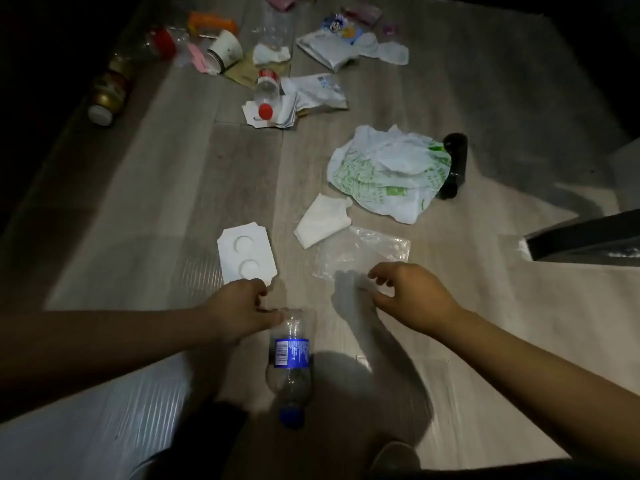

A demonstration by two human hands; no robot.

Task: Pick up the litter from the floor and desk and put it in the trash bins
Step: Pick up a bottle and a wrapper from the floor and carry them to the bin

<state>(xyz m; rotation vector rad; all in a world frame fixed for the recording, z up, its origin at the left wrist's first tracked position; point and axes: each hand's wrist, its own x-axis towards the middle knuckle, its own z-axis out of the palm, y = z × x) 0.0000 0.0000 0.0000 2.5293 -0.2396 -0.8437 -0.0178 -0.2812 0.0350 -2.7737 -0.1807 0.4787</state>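
Litter is seen scattered across a grey plank floor (156,174) in the head view. A clear bottle with a blue label (292,355) is laid on its side near the bottom of the frame, its blue cap turned toward the camera.

The left hand (239,310) is placed at the far, base end of that bottle, with curled fingers touching the plastic. Whether the bottle is actually gripped cannot be told. The right hand (412,292) is held to the right of the bottle, apart from it. Its fingers and thumb are loosely spread and nothing is held in them.

Just beyond the bottle's base, a white card with two round dents (246,254) is found beside the left hand's fingers. Beyond and to the right of the bottle, a clear plastic bag (367,251) is spread under the right hand's fingertips, and a folded white tissue (323,220) is laid next to it.

Farther beyond the bottle, a crumpled white-and-green bag (388,171) is seen against a dark bottle (455,161). Well beyond the bottle, a red-capped bottle (266,91) is laid on papers, and a tipped paper cup (227,48) is seen farther off to the left.
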